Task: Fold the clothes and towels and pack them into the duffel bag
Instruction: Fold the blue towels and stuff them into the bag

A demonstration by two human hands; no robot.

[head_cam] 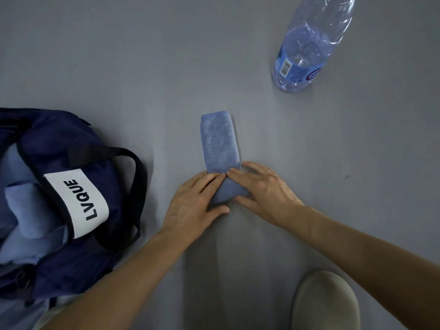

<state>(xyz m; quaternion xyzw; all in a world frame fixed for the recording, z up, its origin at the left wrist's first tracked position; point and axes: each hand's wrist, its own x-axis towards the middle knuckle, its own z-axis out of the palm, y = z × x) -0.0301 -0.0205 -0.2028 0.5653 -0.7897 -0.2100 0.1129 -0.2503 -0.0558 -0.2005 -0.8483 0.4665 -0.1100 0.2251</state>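
A light blue towel (220, 139) lies on the grey surface as a narrow folded strip running away from me. Its near end is rolled up into a small roll. My left hand (192, 201) grips that roll from the left, fingers over the top and thumb at its near side. My right hand (262, 186) holds it from the right in the same way, and the fingertips of both hands meet on top. The navy duffel bag (100, 177) with a white "LVQUE" label sits open at the left, with rolled light blue cloths (26, 206) inside.
A clear plastic water bottle (307, 44) with a blue label stands at the back right. A beige rounded shape (326, 303) shows at the bottom right edge. The bag's black handle (140, 167) arches toward the towel.
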